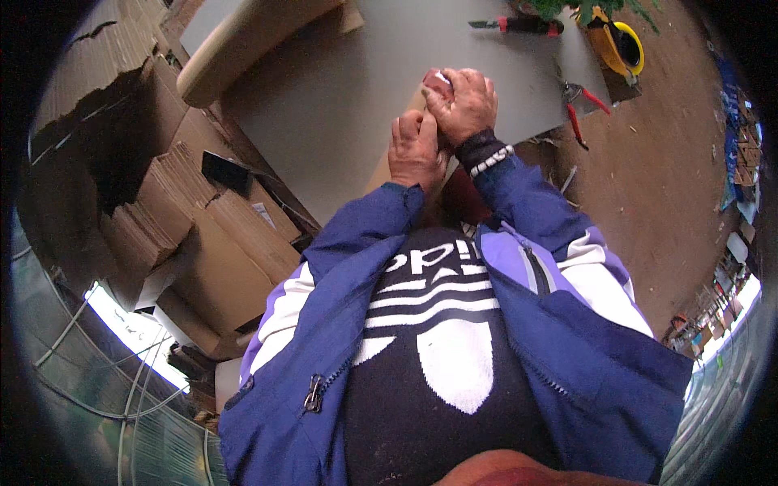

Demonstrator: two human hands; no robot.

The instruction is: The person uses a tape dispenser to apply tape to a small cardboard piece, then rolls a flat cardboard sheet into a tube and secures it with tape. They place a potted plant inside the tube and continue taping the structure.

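Observation:
My two hands are close together over the near part of a grey tabletop (332,105). My right hand (468,104) curls around a small, rounded, shiny reddish-brown thing (438,83), whose kind I cannot make out. Just below and to its left, my left hand (416,152) is closed with its fingers bent. What those fingers grip is hidden. A narrow tan strip (382,172), perhaps cardboard, shows beside and beneath my left hand and runs up toward the reddish-brown thing.
At the tabletop's right lie red-handled pruning shears (581,112), a red-and-black knife (527,26) and a yellow-and-black tape dispenser (620,47), near green needle sprigs (587,8). A long curved tan piece (251,50) crosses the far left. Stacked cardboard (174,202) stands to my left.

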